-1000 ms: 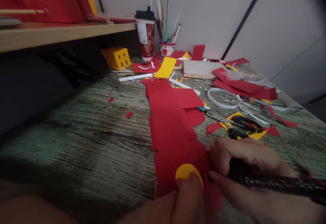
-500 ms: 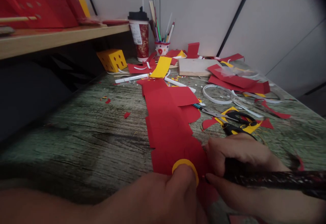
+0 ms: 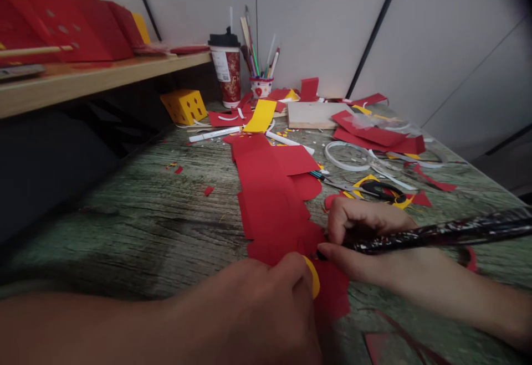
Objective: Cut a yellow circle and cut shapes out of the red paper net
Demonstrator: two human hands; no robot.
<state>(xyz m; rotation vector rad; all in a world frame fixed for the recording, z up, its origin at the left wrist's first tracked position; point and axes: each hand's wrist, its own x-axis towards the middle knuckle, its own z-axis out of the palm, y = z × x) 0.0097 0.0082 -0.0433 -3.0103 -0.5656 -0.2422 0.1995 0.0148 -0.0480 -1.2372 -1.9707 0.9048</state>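
Observation:
A long strip of red card (image 3: 266, 193) with notched edges and side flaps lies flat on the table, its near end under my hands. My left hand (image 3: 257, 298) is closed and presses a yellow rounded paper piece (image 3: 315, 283) onto the card; most of that piece is covered by the fingers. In my right hand (image 3: 366, 232) is a dark speckled pen (image 3: 449, 229), pinched low, with its tip on the red card beside the yellow piece's upper edge. Black-handled scissors (image 3: 378, 189) lie just beyond the right hand.
Behind are white markers (image 3: 216, 133), a yellow paper box (image 3: 185, 107), a lidded cup (image 3: 226, 71), a pen holder (image 3: 261, 85) and a wooden board (image 3: 311, 116). Rolls of white tape (image 3: 347, 155) and red scraps (image 3: 378, 132) lie right. A shelf (image 3: 124, 74) juts in at left.
My right hand and the pen have moved up and left along the yellow piece's edge, and the pen is tilted more. My left fingers now cover more of the yellow piece.

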